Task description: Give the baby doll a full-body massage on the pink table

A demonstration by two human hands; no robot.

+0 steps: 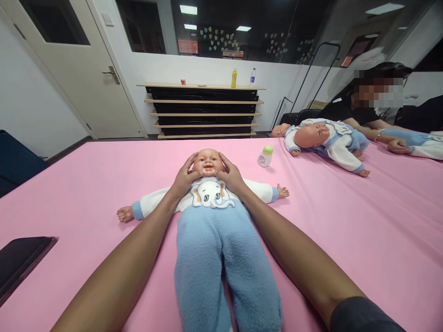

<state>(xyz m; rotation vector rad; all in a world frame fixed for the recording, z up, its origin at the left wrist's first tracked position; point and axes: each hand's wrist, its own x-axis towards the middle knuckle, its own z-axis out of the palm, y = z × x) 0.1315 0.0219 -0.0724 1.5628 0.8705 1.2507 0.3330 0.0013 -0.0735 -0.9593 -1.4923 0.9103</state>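
Doll (212,221) lies face-up on pink table (86,184), arms out. L hand (183,177) & R hand (231,175), unclenched, cup opp. sides of its head (208,161), thumbs nr. chin. Step in hand, prob.: two-hand head contact; next move calls for light, equal L/R pressure.

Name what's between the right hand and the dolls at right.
A green-capped bottle stands between the right hand and those dolls in the head view.

The doll's face (208,162) looks smooth, glossy plastic, its trousers (202,244) nubbly matt fleece, the table cover (90,184) smooth.
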